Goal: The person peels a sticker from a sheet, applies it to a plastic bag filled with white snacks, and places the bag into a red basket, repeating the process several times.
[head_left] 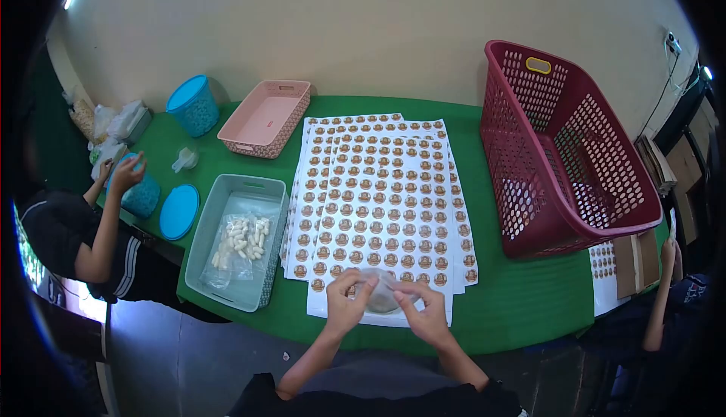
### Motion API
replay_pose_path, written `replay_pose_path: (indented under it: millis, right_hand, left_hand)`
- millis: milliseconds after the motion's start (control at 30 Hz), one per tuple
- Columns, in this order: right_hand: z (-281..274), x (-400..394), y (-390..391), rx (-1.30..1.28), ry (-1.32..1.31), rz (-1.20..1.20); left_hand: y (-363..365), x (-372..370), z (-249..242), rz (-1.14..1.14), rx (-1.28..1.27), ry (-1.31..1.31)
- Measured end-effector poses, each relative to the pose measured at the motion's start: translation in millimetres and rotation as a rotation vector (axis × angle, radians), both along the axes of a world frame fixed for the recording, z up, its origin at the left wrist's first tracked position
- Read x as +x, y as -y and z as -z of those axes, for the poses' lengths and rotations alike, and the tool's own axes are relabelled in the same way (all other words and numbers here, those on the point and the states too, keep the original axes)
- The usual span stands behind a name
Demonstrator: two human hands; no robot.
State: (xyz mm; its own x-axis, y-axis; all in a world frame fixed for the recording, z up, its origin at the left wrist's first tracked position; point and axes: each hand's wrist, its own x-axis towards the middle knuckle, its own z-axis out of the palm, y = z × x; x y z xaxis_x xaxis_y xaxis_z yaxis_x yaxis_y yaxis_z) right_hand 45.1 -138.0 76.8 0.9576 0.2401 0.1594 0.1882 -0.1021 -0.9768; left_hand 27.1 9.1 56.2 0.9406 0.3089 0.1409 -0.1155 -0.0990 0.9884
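My left hand [344,301] and my right hand [423,310] both pinch a small clear plastic bag [383,296] between them, low over the near edge of a stack of sticker sheets [382,205]. The sheets carry rows of round brown stickers and lie on the green table [514,303]. Left of my hands stands a grey-green tray [206,247] holding a clear bag of small white pieces [242,239].
A dark red laundry basket [567,152] tilts at the right. A pink tray [265,117] and a blue tub [193,105] stand at the back left, with a blue lid [178,210] nearby. A person at the left handles another blue tub [142,194]. Another person's arm [662,296] shows at the right.
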Motion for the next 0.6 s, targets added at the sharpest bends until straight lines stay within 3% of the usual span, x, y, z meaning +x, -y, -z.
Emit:
replay_pose_path:
  millis: [67,167,233,367,433,567,600]
  right_hand:
    - [-2,-4,-5,-0.033,0.186,-0.115]
    - [3,1,-4,0.001,0.062,-0.010]
    - [11,11,1,-0.036,0.068,0.050]
    - [4,15,5,-0.069,0.102,0.110]
    - [-6,7,3,-0.042,0.109,0.043]
    - [-4,0,5,-0.083,0.092,0.004]
    - [1,1,6,-0.082,0.093,0.007]
  left_hand:
    - [-7,6,11,-0.021,-0.058,-0.023]
    - [-8,8,11,-0.049,-0.218,-0.077]
    - [-14,2,13,0.043,-0.011,0.142]
    - [-4,-5,0,0.092,-0.044,0.157]
    - [-8,0,5,-0.069,-0.039,0.056]
    - [-7,2,4,-0.093,-0.067,-0.009]
    - [-6,1,3,-0.066,0.043,0.019]
